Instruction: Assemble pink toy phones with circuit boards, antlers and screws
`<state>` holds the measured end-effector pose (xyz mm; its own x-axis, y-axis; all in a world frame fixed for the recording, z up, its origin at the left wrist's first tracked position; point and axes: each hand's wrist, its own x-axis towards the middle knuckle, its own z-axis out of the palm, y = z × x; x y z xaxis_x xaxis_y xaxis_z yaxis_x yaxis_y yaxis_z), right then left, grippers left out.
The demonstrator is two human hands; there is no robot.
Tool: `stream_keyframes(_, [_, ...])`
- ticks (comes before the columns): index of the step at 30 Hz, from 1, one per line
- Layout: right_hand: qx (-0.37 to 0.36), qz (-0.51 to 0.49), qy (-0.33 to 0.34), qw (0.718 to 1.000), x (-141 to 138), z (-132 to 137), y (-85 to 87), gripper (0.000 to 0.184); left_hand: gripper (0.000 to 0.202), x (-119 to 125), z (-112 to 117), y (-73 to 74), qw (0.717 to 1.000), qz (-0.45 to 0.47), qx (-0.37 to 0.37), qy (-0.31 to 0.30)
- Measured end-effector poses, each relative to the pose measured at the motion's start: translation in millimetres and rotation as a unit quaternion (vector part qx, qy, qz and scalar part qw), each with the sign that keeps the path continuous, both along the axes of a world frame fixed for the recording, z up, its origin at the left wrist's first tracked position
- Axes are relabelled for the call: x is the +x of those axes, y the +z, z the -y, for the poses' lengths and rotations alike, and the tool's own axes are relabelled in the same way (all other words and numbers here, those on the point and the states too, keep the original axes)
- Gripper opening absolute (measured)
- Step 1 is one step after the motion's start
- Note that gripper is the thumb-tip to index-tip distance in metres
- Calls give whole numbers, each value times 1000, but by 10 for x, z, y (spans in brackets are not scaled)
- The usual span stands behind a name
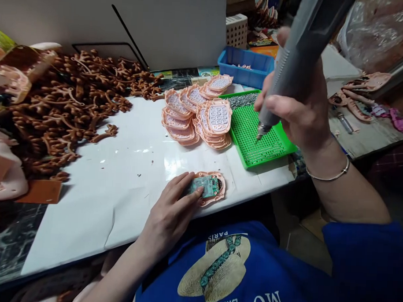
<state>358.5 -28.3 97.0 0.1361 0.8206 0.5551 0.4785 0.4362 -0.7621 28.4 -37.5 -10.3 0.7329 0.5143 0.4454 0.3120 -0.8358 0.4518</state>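
Observation:
My left hand (173, 207) lies flat with fingers stretched over a pink plastic shell (215, 193) that carries a green circuit board (207, 185), near the table's front edge. My right hand (298, 106) is wrapped round a grey electric screwdriver (297, 53). Its tip hovers over a green perforated tray (255, 131) with several small screws. Beside the tray lies a pile of pink keypad shells (198, 111).
A big heap of brown plastic parts (67, 106) covers the table's left side. A blue bin (246, 64) stands behind the green tray, with a white cardboard box (126, 20) at the back. More pink parts (358, 90) lie on a bench at right.

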Motion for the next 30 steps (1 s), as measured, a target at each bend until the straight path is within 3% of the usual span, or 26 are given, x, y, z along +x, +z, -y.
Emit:
stream_keyframes(5, [165, -149, -77, 972, 136, -57, -301, 41, 36, 146, 56, -19, 1000, 18, 9, -5])
stream_keyframes(11, [155, -151, -135, 967, 372, -90, -555, 48, 37, 232, 76, -19, 1000, 18, 4, -15])
stream_keyframes(16, [115, -164, -128, 971, 409, -70, -619, 50, 35, 234, 72, 12, 1000, 7, 20, -20])
stream_keyframes(22, [170, -135, -154, 964, 411, -74, -652, 44, 35, 234, 73, 8, 999, 6, 30, -25])
stream_keyframes(30, [153, -133, -152, 967, 373, -20, -593, 42, 29, 237, 78, -29, 996, -31, 88, -13])
